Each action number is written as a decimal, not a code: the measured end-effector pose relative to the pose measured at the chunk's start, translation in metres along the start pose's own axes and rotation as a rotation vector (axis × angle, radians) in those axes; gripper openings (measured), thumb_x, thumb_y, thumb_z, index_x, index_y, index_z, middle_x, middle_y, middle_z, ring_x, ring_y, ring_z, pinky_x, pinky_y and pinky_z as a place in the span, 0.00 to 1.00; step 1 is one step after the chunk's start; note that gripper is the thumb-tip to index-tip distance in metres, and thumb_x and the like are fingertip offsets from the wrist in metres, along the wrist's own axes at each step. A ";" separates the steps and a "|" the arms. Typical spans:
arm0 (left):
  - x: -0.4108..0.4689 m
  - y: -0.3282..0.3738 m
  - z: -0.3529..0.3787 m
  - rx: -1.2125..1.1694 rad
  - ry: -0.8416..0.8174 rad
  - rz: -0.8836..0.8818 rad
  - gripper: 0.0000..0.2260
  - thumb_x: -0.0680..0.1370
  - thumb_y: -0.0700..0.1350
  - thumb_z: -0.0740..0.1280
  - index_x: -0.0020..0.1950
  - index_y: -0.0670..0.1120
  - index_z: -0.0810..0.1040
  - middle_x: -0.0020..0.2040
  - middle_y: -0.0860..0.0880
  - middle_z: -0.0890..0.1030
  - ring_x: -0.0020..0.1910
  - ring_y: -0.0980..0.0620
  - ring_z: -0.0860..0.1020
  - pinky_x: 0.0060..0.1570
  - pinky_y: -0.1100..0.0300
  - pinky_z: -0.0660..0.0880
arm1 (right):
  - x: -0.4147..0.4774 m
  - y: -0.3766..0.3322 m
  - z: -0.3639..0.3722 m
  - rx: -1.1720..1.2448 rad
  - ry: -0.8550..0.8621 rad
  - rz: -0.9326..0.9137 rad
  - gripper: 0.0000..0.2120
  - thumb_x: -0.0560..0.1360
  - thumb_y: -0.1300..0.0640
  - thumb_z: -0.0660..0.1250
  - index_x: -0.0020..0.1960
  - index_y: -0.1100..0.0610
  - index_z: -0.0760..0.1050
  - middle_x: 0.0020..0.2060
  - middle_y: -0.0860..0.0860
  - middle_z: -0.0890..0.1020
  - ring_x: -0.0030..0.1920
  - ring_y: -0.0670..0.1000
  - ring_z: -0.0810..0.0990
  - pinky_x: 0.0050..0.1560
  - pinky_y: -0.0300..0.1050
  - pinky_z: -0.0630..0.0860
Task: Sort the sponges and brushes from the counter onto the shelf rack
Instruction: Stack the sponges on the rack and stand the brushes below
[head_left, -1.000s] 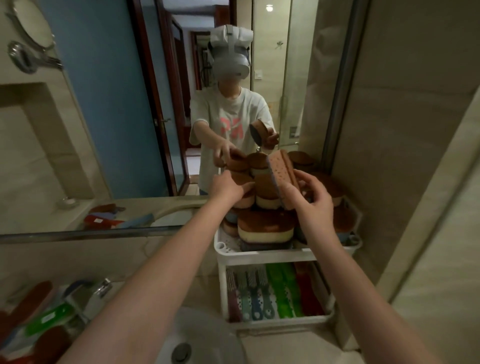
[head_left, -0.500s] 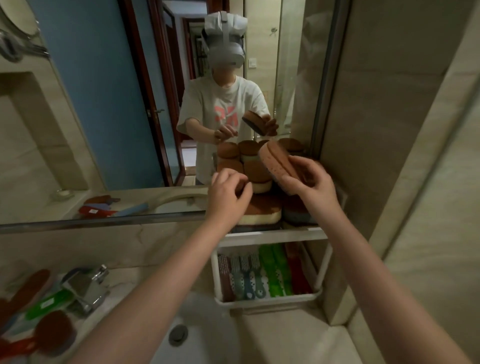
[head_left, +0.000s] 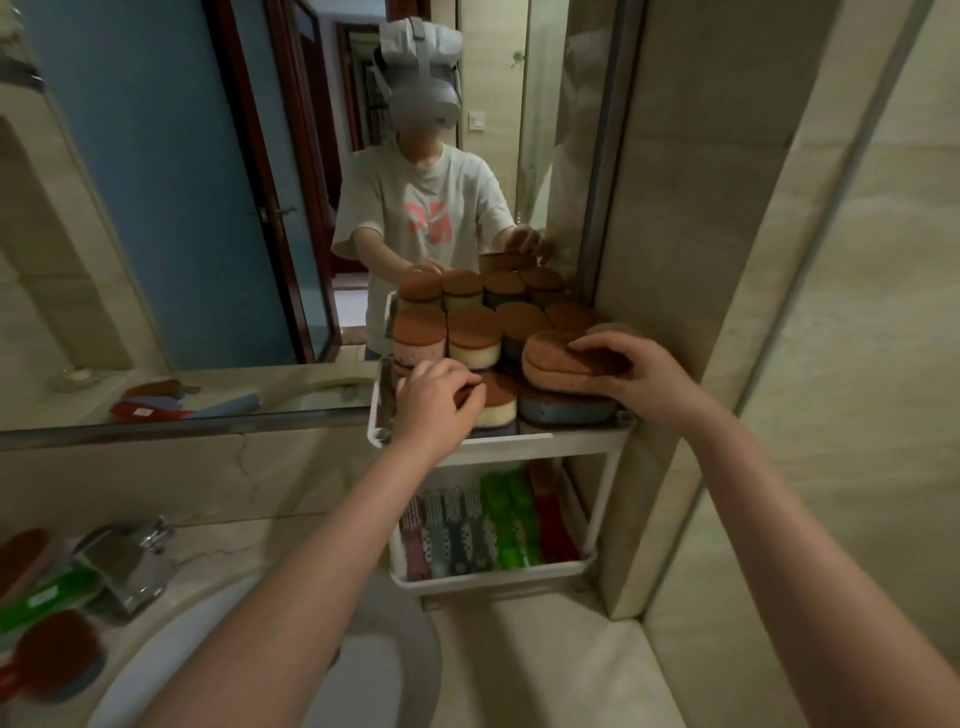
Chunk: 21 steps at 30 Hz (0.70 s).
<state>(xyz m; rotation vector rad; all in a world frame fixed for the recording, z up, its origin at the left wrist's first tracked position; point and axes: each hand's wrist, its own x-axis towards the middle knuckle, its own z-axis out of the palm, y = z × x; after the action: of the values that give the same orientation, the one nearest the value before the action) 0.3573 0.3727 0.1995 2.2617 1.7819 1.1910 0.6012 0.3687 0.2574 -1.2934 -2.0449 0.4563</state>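
Bathroom desk (head_left: 545, 670), mirror (head_left: 156, 208) behind; white shelf rack (head_left: 519, 441) in corner. Right hand (head_left: 644, 374) clamped on pink sponge (head_left: 550, 364), atop blue sponge (head_left: 566, 410), top tier. Left hand (head_left: 434, 402) curled over yellow sponge (head_left: 498, 410) beside it; cannot tell whether it grips.

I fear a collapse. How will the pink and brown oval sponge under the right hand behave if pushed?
Probably light: the right hand alone holds the pink and brown oval sponge. Its porous side suggests it squashes. It may slide or tip, since it seems tilted on the blue sponge near the white rack's edge.
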 end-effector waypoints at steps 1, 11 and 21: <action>0.000 0.000 0.000 0.001 0.003 0.003 0.11 0.77 0.49 0.63 0.55 0.48 0.81 0.54 0.51 0.80 0.57 0.49 0.72 0.52 0.57 0.63 | 0.000 0.003 0.002 -0.025 0.001 0.003 0.17 0.72 0.66 0.71 0.58 0.53 0.78 0.61 0.50 0.73 0.65 0.46 0.70 0.64 0.34 0.62; 0.000 0.005 -0.003 0.016 -0.006 0.003 0.12 0.77 0.49 0.63 0.55 0.46 0.82 0.54 0.49 0.80 0.57 0.48 0.73 0.54 0.55 0.65 | -0.012 0.000 0.026 -0.141 0.165 0.011 0.19 0.74 0.52 0.66 0.64 0.52 0.76 0.67 0.52 0.73 0.70 0.54 0.67 0.70 0.48 0.63; -0.020 -0.002 -0.030 -0.081 0.187 0.058 0.19 0.74 0.55 0.61 0.50 0.43 0.83 0.51 0.46 0.80 0.54 0.47 0.75 0.53 0.62 0.65 | -0.028 -0.037 0.067 -0.212 0.328 -0.139 0.18 0.75 0.47 0.67 0.63 0.52 0.75 0.67 0.49 0.73 0.73 0.50 0.63 0.74 0.58 0.50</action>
<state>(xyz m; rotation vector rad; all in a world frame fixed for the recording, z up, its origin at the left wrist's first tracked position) 0.3370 0.3444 0.2093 2.2375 1.7005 1.5015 0.5386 0.3307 0.2219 -1.2422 -1.9222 -0.0377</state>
